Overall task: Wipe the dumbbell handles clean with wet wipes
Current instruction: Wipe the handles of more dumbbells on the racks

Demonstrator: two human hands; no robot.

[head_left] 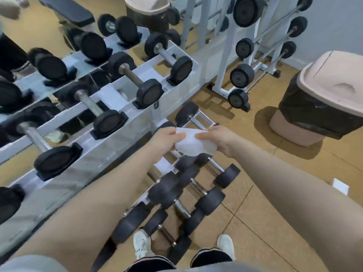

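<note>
A white wet wipe [193,143] is stretched between my left hand [166,143] and my right hand [221,139], both pinching its edges in the air above the low rack. Under my hands, small black hex dumbbells [208,201] with chrome handles lie on the lower tier near the floor. To the left, larger round-headed dumbbells [135,80] with dull metal handles rest across the white upper rack [110,152]. Neither hand touches a dumbbell.
A beige bin with a black liner [322,99] stands on the tan floor at the right. A white barbell stand [247,55] holds fixed barbells behind. A mirror at the left reflects the rack. My white shoes [142,244] are beside the low dumbbells.
</note>
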